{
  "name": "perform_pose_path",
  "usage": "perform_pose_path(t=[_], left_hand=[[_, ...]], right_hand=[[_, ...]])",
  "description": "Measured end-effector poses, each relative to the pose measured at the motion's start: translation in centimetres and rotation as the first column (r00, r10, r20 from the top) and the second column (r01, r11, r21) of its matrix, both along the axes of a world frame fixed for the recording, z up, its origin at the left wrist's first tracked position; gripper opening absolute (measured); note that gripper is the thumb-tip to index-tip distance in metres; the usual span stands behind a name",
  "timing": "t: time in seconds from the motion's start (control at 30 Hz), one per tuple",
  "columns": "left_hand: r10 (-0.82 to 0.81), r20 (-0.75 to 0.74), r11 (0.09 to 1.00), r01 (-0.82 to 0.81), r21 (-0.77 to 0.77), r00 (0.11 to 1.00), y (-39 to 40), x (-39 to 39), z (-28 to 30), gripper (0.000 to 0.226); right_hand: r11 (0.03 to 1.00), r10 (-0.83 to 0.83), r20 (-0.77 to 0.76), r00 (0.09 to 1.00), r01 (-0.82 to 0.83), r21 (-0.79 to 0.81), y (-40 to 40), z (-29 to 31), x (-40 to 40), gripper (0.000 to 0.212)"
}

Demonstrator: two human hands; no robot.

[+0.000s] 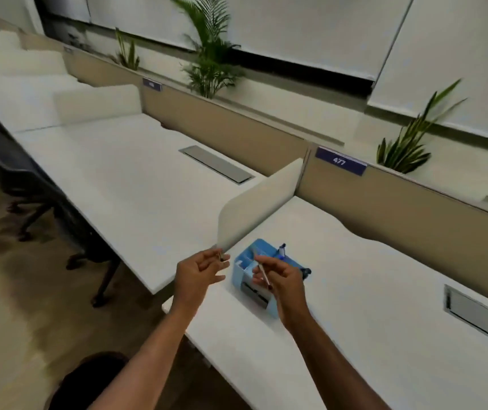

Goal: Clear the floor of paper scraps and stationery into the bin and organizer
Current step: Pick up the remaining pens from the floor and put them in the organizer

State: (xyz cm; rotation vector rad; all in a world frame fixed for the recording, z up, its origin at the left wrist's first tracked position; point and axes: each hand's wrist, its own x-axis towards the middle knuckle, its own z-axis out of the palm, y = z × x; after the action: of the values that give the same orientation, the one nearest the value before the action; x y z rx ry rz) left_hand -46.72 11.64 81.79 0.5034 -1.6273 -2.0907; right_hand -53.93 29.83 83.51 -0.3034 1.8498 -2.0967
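Note:
A light blue desk organizer [244, 269] stands on the white desk [369, 291] near its left front corner, with a blue-capped item upright in a back compartment. My right hand [281, 279] is over the organizer's front, pinching a thin pen [264, 273] that slants down toward me. My left hand [199, 273] hovers just left of the organizer, fingers closed on a small dark object [221, 256], too small to identify. No bin or paper scraps are in view.
A white divider panel [260, 202] rises between this desk and the left one, right behind my left hand. Dark office chairs [29, 184] stand on the floor at left. A beige partition with plants runs along the back. A cable hatch [479, 315] sits at right.

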Motion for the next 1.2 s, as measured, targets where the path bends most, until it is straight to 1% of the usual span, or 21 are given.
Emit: perform_pose_path(t=[0.1,0.2,0.27,0.37,0.5,0.6,0.7,0.77,0.9,1.03,1.2], left_hand=[[-0.049,0.007,0.994,0.049,-0.102,0.999,1.1,-5.1,0.4,0.021],[-0.062,0.032,0.981,0.067,-0.181,0.998,1.3,-8.7,0.4,0.011],[-0.060,0.059,0.956,0.075,-0.282,0.996,1.0,-10.9,0.1,0.008],[-0.024,0.093,0.902,0.062,-0.427,0.995,-0.2,-13.7,-0.8,0.012],[-0.042,0.123,0.856,0.099,-0.507,0.991,-2.0,-16.5,-2.6,0.013],[-0.103,0.160,0.824,0.175,-0.539,0.982,-3.2,-17.7,-4.6,0.015],[-0.188,0.183,0.805,0.258,-0.535,0.965,-4.1,-18.6,-6.7,0.014],[-0.214,0.202,0.787,0.291,-0.544,0.956,-4.4,-18.9,-8.0,0.015],[-0.234,0.209,0.785,0.312,-0.535,0.949,-4.4,-19.2,-9.7,0.013],[-0.226,0.232,0.749,0.321,-0.580,0.946,-4.4,-19.1,-10.7,0.013],[-0.232,0.248,0.717,0.338,-0.610,0.941,-4.1,-19.1,-11.3,0.013]], right_hand=[[0.999,-0.030,-0.069,0.997,0.029,-0.025,1.8,0.8,-4.5,0.020],[0.994,-0.096,-0.157,0.983,0.103,0.041,1.9,1.2,-7.4,0.012],[0.973,-0.148,-0.262,0.954,0.187,0.133,1.4,0.9,-8.9,0.012],[0.920,-0.195,-0.419,0.887,0.314,0.236,0.0,0.3,-10.9,0.015],[0.870,-0.204,-0.486,0.850,0.386,0.308,-2.1,-0.4,-13.1,0.014],[0.819,-0.180,-0.457,0.871,0.390,0.420,-3.9,-1.6,-14.2,0.015],[0.746,-0.118,-0.404,0.907,0.350,0.567,-5.3,-3.2,-15.0,0.018],[0.702,-0.097,-0.379,0.920,0.333,0.630,-5.8,-4.2,-15.3,0.019],[0.641,-0.087,-0.341,0.936,0.315,0.700,-6.4,-5.6,-15.6,0.018],[0.580,-0.034,-0.273,0.961,0.242,0.778,-6.9,-6.5,-16.0,0.017],[0.512,-0.010,-0.214,0.977,0.188,0.838,-7.3,-6.5,-16.0,0.017]])
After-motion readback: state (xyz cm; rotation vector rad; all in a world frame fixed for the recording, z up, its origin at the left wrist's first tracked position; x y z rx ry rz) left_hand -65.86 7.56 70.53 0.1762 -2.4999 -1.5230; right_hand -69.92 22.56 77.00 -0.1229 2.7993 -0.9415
